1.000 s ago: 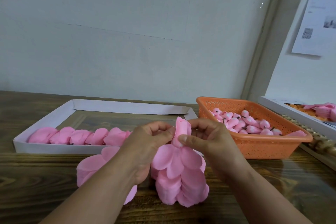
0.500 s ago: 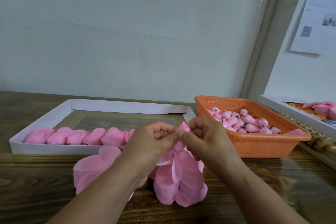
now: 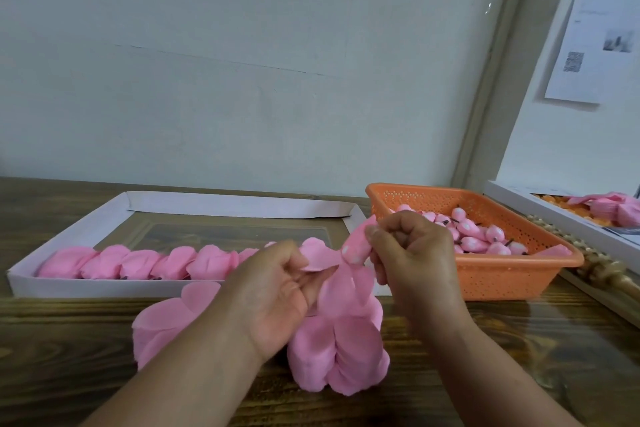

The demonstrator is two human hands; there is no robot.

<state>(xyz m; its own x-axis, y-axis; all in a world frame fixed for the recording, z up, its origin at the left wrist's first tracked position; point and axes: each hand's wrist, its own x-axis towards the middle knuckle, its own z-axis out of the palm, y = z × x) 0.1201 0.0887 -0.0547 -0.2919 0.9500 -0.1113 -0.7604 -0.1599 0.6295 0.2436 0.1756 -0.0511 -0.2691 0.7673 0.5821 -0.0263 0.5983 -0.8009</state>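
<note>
– Two hands were working; what did each have?
– The right hand (image 3: 412, 260) had its fingers curled, pinching a smooth, teardrop-shaped pink bud (image 3: 356, 246) just in front of the orange basket (image 3: 519, 274). The left hand (image 3: 277, 288) pinched one thin, rounded pink petal (image 3: 318, 255) between thumb and fingertips, right beside the bud.
– And the stock?
– Two heaps of soft petals lay on the wood-grain table (image 3: 69, 357): the near heap (image 3: 339, 350) under the hands, the left heap (image 3: 162, 322) beside it. One perforated plastic basket held many buds with dark stems. One white cardboard tray (image 3: 69, 232) carried a row of at least six ruffled pink flowers (image 3: 138, 265) along its near wall.
</note>
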